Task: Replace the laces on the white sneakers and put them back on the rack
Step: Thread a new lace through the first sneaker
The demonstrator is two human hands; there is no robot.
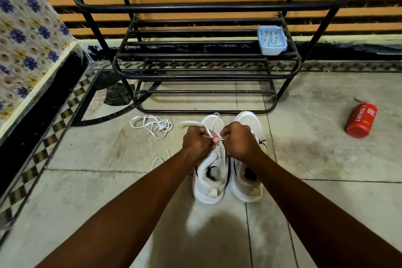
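As we read the floor (87, 180) from its left edge inward, a spare lace (152, 125) lies in a loose tangle, well apart from the shoes and just in front of the bottom rail of the rack (206, 76). Next comes our left hand (196, 141), curled tight round the working lace (210, 131), which loops out of the fist toward the toe. Beneath both fists stands the left sneaker (212, 180). Its long axis runs from the heel near us to the toe pointing at the rack, so the eyelet rows lie straight ahead of the grip and below it. Our right hand (238, 139), just beside the left, pinches what looks like the lace tip over the same shoe's throat. Both hands are equally near, and we judge that the next threading goes down into an eyelet. The right sneaker (248, 183) sits just beside the left sneaker and parallel to it, its lacing hidden by our right hand. Toward the floor's right edge a red can (361, 120) lies on its side.
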